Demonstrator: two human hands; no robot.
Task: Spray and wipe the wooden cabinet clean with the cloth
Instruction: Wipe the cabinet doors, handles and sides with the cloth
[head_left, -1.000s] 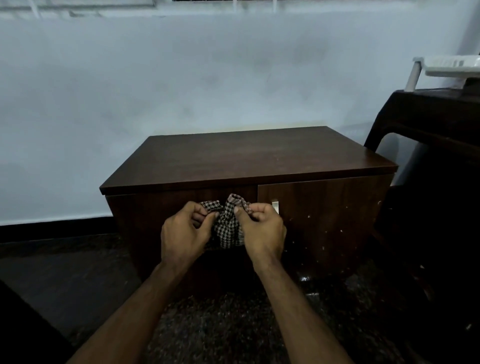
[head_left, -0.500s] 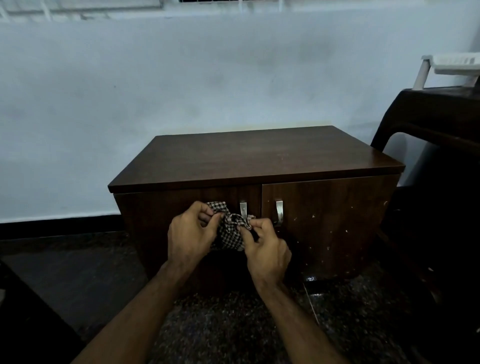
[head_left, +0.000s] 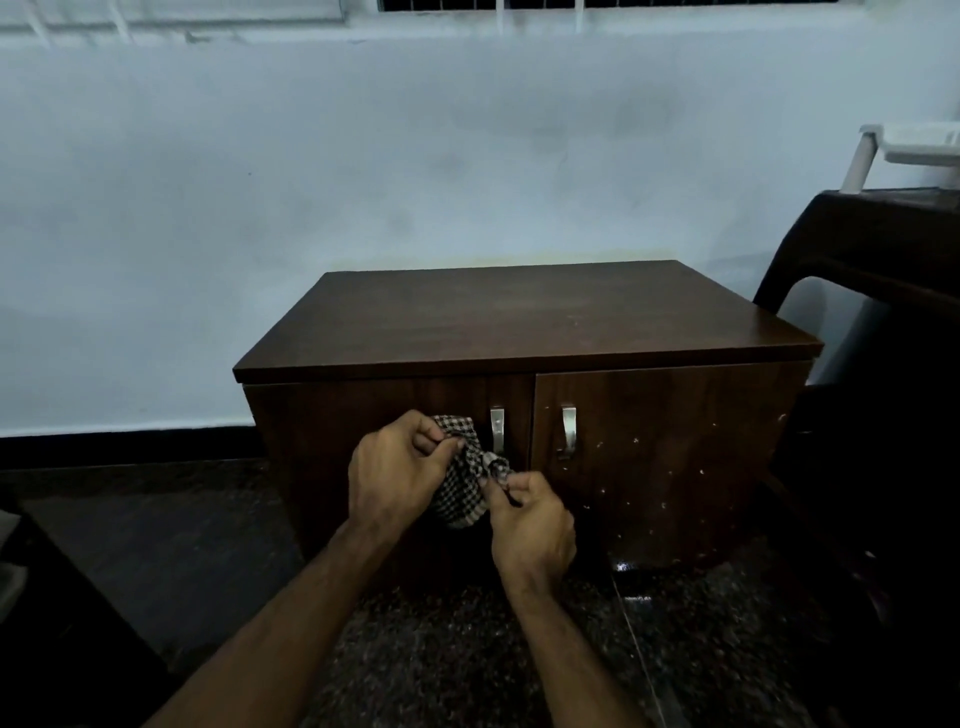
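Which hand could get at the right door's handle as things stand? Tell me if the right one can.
Probably yes. The right hand sits just below and left of the right door handle with nothing between them. But its fingers pinch the checked cloth, also held by the left hand, so it must let go first.

I read this as a room in a home. A low wooden cabinet (head_left: 524, 317) with two doors and metal handles (head_left: 497, 430) stands against a plain painted wall (head_left: 363, 156), on a dark speckled stone floor (head_left: 467, 649). A dark chair (head_left: 862, 270) sits beside it, with a barred window (head_left: 519, 5) high above.
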